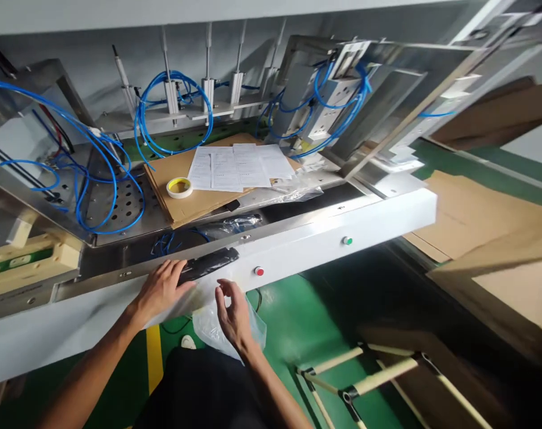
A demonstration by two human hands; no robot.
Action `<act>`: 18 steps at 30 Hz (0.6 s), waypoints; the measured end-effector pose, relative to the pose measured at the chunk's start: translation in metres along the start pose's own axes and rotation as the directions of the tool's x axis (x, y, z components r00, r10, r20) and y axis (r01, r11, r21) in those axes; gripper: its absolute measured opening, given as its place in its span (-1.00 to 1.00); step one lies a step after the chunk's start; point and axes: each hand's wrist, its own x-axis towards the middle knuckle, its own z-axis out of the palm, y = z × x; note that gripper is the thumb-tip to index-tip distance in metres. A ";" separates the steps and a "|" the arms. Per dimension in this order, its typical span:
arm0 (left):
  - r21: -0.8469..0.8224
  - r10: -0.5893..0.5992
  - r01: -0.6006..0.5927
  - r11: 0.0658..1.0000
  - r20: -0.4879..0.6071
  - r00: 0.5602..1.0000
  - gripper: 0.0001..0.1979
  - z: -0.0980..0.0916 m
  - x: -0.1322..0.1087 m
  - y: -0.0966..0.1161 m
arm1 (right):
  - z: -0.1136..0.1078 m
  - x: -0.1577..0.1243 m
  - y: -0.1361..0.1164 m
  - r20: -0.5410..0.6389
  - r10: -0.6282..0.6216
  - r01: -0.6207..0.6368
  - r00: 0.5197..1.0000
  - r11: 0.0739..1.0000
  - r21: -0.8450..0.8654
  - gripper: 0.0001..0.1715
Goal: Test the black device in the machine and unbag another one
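A long black item [210,264] with a shiny, plastic-like surface lies along the machine's front ledge; its exact kind I cannot make out. My left hand [161,291] rests at its left end, fingers stretched out over the ledge and thumb apart. Below the item's right part, my right hand [234,316] is in the air in front of the white panel, with fingers curved and thumb apart, and nothing visible between them. Behind and under that hand hangs a clear plastic bag [203,325]; whether the hand touches it I cannot tell.
Behind the ledge, a cardboard sheet [172,208] carries papers [235,167] and a tape roll [179,187]. Blue air hoses [210,122] loop around the fixtures. The front panel has a red button [259,271] and a green button [347,241]. A tube frame [382,378] stands lower right.
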 end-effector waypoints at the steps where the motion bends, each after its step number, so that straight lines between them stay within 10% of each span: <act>1: -0.143 -0.051 0.057 0.988 0.047 0.998 -0.51 -0.004 -0.004 0.006 | 0.001 -0.008 0.000 0.009 0.040 -0.041 0.999 0.998 0.041 -0.61; 3: -0.454 -0.168 0.280 0.846 0.272 0.947 -0.48 -0.011 -0.015 0.020 | -0.001 -0.016 -0.003 0.043 0.145 -0.151 0.988 0.966 0.210 -0.52; 5: -0.609 -0.202 0.574 0.548 0.569 0.797 -0.35 -0.010 -0.028 0.037 | -0.007 -0.016 -0.008 0.091 0.249 -0.264 0.964 0.863 0.432 -0.41; 8: -0.537 -0.033 0.841 0.062 0.841 0.540 -0.14 0.006 -0.051 0.064 | -0.025 -0.019 -0.017 0.146 0.324 -0.340 0.935 0.696 0.632 -0.11; 10: -0.406 0.140 0.908 -0.102 0.898 0.417 -0.05 0.025 -0.066 0.081 | -0.040 -0.027 -0.024 0.193 0.362 -0.383 0.912 0.583 0.717 0.06; 12: -0.318 0.277 0.939 -0.131 0.898 0.343 0.02 0.043 -0.079 0.095 | -0.054 -0.039 -0.031 0.236 0.412 -0.413 0.880 0.417 0.810 0.13; 18: -0.462 0.375 0.873 0.156 0.845 0.380 -0.27 0.063 -0.081 0.117 | -0.093 -0.065 -0.030 0.122 0.465 -0.296 0.877 0.321 0.900 0.17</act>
